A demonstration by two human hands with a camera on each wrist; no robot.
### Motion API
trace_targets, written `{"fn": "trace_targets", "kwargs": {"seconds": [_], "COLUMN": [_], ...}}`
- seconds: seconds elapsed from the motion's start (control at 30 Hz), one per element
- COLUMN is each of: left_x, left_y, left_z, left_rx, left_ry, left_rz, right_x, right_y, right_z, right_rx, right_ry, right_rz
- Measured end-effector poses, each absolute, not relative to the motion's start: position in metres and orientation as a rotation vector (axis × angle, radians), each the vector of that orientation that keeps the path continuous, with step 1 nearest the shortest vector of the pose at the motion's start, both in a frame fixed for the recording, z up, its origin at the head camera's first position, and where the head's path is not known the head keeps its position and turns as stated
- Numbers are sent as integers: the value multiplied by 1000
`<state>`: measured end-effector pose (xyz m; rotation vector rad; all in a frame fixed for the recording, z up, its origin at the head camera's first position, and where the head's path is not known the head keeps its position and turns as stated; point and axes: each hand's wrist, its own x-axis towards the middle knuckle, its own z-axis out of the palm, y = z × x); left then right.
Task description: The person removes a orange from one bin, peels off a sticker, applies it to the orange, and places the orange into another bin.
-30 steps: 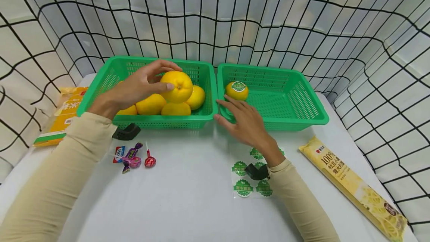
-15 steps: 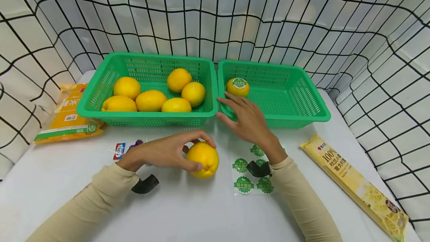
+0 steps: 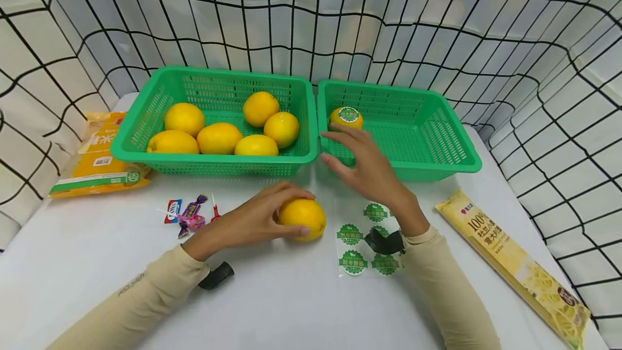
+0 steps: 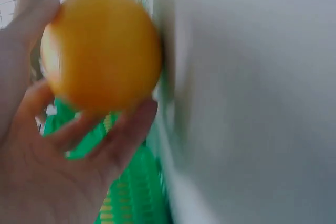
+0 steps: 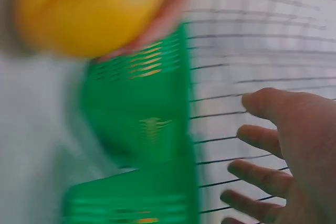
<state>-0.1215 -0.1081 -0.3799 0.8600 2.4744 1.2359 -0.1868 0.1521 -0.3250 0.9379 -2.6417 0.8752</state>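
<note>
My left hand (image 3: 262,217) grips a round yellow-orange citrus fruit, which looks like an orange (image 3: 302,219), low over the white table in front of the baskets. In the left wrist view the thumb and fingers curve around this orange (image 4: 102,51). My right hand (image 3: 371,169) is held with fingers spread over the near left corner of the right green basket (image 3: 423,169), holding nothing. Its spread fingers also show in the right wrist view. Behind its fingertips sits an orange with a green-and-white sticker (image 3: 349,116). Below the right forearm lies a sheet of green round stickers (image 3: 352,250).
The left green basket (image 3: 218,166) holds several more oranges. A yellow-orange bag (image 3: 99,163) lies at its left. Wrapped candies (image 3: 191,217) and a lollipop (image 3: 215,210) lie by the left wrist. A long pasta packet (image 3: 510,263) lies at right. Black wire mesh (image 3: 291,15) encloses the table.
My left hand has brought the orange out of the left basket to the table front, then slightly rightward. My right hand has shifted slightly, staying near the right basket's corner.
</note>
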Motion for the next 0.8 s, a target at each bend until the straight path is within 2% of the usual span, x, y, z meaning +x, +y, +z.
{"fn": "trace_targets", "kwargs": {"seconds": [0.17,0.27,0.5,0.8], "left_x": [-123,-124,-127,-128], "left_y": [-120,-118,-107,-108], "left_z": [-382,-386,-389,-394], "left_rx": [917,868,834,797], "left_ry": [2430,2445,2493,2452], "left_rz": [1171,1222,1439,1532], "right_x": [-162,-152,-160,-167], "right_y": [164,176,194,189], "right_z": [-293,-288,-326,-356], "right_rx": [1068,1183,1204,1217], "right_ry": [-2558,-2718,-3288,-3439], "right_rz": [1048,1036,796,565]}}
